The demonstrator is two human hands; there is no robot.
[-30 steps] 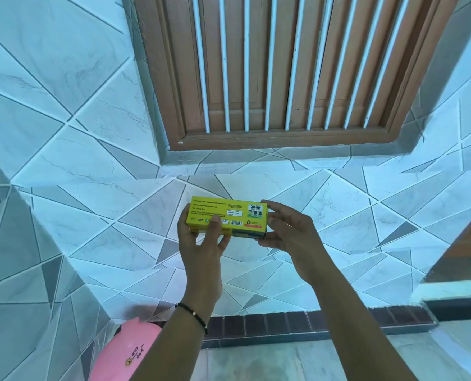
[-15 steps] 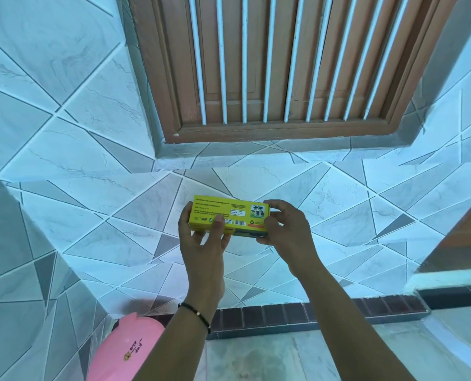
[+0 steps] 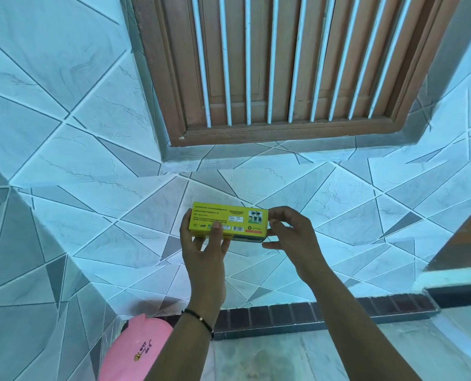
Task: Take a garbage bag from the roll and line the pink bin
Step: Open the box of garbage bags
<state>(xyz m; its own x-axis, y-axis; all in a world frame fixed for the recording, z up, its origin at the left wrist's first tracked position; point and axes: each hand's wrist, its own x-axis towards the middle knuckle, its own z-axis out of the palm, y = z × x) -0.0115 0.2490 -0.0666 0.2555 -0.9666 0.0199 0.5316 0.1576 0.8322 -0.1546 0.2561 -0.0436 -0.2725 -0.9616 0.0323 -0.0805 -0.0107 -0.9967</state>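
Observation:
A yellow garbage-bag box (image 3: 228, 221) with black print is held level in front of the tiled wall. My left hand (image 3: 204, 251) grips its left half from below, thumb on the front face. My right hand (image 3: 289, 235) pinches the box's right end with its fingertips. The roll inside is hidden. The pink bin (image 3: 135, 350) stands on the floor at the bottom left, in the corner, partly hidden by my left forearm; only its upper part shows.
A brown wooden window with white vertical bars (image 3: 278, 67) is set in the wall above. Light patterned tiles cover both walls. A dark brick skirting (image 3: 325, 312) runs along the floor. A wooden edge (image 3: 470, 237) shows at the right.
The view has shifted a little. My right hand's fingers have moved to the box's right end and spread slightly. The box stays between both hands.

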